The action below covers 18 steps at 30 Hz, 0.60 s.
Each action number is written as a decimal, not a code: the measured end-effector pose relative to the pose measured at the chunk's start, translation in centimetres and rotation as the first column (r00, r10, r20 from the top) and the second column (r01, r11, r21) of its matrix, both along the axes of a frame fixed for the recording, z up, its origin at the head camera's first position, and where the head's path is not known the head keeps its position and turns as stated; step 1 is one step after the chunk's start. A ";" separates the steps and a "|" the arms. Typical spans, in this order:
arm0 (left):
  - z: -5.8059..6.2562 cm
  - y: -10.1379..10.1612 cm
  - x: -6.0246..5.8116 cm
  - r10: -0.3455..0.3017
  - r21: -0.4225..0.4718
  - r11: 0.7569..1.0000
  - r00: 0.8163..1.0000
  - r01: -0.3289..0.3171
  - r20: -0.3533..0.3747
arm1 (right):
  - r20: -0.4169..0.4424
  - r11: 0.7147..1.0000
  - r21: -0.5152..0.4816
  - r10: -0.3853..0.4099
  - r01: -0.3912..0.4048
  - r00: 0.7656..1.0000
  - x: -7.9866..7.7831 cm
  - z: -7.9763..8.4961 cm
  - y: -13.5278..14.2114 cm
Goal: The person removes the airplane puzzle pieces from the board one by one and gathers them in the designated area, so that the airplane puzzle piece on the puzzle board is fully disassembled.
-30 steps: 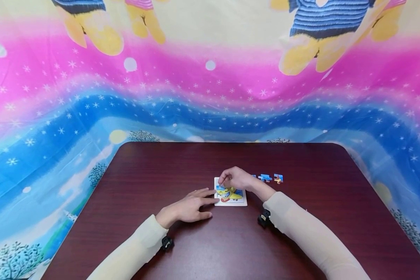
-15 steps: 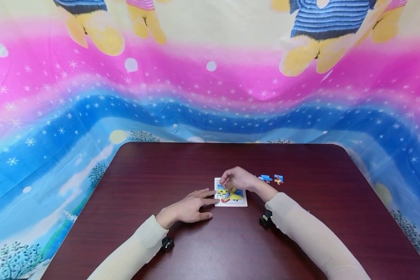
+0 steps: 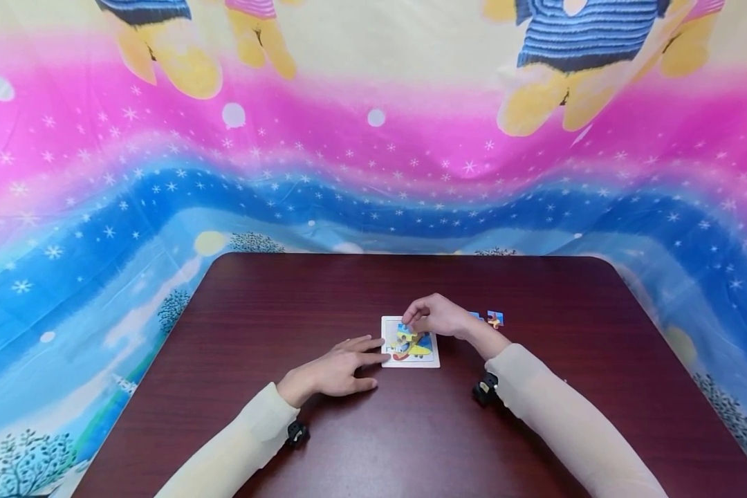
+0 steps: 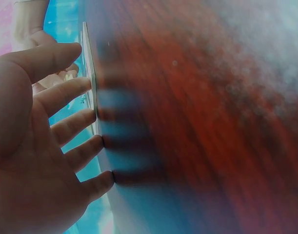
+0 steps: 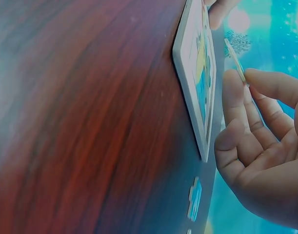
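The right hand pinches a jigsaw piece between its fingertips, the other fingers loosely bent. From the head, the held piece overlaps the airplane picture and its height is hard to judge; the right wrist view shows it tilted on edge and clear of the surface below, with a gap between. That surface is the white-rimmed puzzle tray, flat on the desk, with a partly filled yellow airplane on blue inside and a pale bare patch toward its ten o'clock.

The left hand lies at the tray's eight o'clock, fingers spread and nearly straight, gripping nothing. In the head view two fingertips meet the tray's near-left edge; the left wrist view adds the palm, and the lower fingers reaching down to the desk.

Toward two to three o'clock from the tray, a blue, red and yellow loose piece rests on the desk. Beside it a blue piece is half hidden behind the right hand from the head, yet shows plainly from the right wrist. At twelve o'clock, past the desk's far edge, hangs a snowflake-patterned curtain.
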<state>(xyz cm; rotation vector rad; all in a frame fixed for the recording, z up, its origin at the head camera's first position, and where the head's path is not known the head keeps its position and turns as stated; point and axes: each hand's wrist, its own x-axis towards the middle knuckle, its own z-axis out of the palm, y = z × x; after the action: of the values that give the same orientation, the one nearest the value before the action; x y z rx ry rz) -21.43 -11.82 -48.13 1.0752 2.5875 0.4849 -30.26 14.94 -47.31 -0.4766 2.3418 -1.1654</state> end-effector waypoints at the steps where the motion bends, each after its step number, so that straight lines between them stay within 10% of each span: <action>1: 0.0 0.0 0.0 0.000 0.000 1.000 1.000 0.000 0.000 | 0.001 1.000 0.001 0.004 -0.004 1.000 0.0 0.0 0.2; 18: 0.2 0.0 0.1 0.005 -0.001 1.000 1.000 -0.005 0.014 | 0.018 0.999 0.027 -0.047 0.046 0.999 0.7 0.4 3.8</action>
<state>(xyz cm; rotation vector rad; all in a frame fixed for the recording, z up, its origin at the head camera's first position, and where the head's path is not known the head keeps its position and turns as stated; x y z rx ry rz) -21.32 -11.80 -47.97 1.0618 2.5782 0.4901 -29.54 18.72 -46.88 -0.4022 2.3615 -1.1527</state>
